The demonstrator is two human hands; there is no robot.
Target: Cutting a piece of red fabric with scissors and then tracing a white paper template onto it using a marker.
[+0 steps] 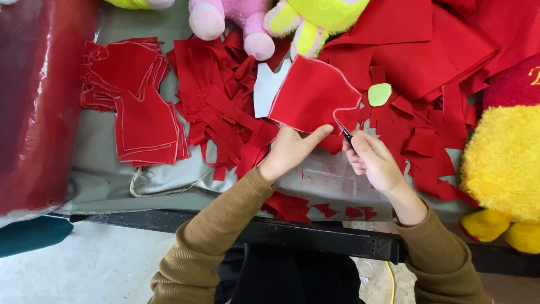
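Observation:
My left hand (292, 151) pinches the lower edge of a red fabric piece (312, 93) marked with a white outline, holding it up over the table. My right hand (374, 160) is closed around small scissors (346, 134), whose dark tips sit at the fabric's lower right edge. A heap of red fabric scraps (225, 107) lies just left of the piece. More scraps (422, 141) are spread to the right of my right hand.
A stack of cut red pieces (143, 126) lies at left, another stack (118, 70) behind it. Pink (236, 19) and yellow (312, 19) plush toys sit at the back, a big yellow plush (500, 169) at right. A small green oval (379, 94) rests on red cloth. The table's dark edge (315, 236) runs below.

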